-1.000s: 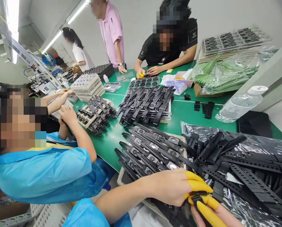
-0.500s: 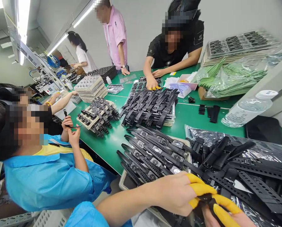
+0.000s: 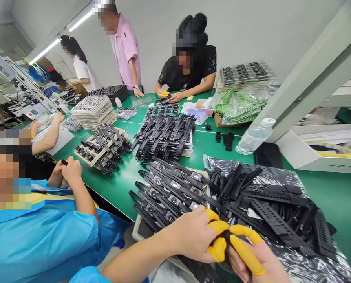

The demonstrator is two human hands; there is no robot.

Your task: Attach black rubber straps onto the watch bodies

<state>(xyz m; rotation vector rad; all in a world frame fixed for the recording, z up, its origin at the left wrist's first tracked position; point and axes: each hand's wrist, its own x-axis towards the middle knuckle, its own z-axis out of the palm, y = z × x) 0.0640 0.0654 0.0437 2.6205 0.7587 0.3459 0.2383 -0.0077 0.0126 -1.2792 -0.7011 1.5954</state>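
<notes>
My left hand (image 3: 194, 234) and my right hand (image 3: 259, 253), with yellow finger cots on their fingers, meet at the lower middle. Both are closed on a black watch strap (image 3: 225, 237), mostly covered by the fingers; whether a watch body is attached I cannot tell. Just beyond my left hand, rows of black smartwatches (image 3: 174, 200) with straps lie face down on a pale tray (image 3: 136, 232). Beside my right hand, a heap of loose black watch straps (image 3: 277, 204) rests on a shiny plastic bag (image 3: 299, 181).
More strapped watches (image 3: 165, 133) are stacked farther back, near another loaded tray (image 3: 90, 159). A water bottle (image 3: 256, 135), a black phone (image 3: 268, 155) and a white box (image 3: 325, 151) stand right. A co-worker in blue (image 3: 52, 232) sits close on my left; others work around the green table (image 3: 116, 194).
My view has swung to the right, bringing the white box into sight. My hands still grip the black strap together. The co-worker across has drawn a hand back from the stacked watches.
</notes>
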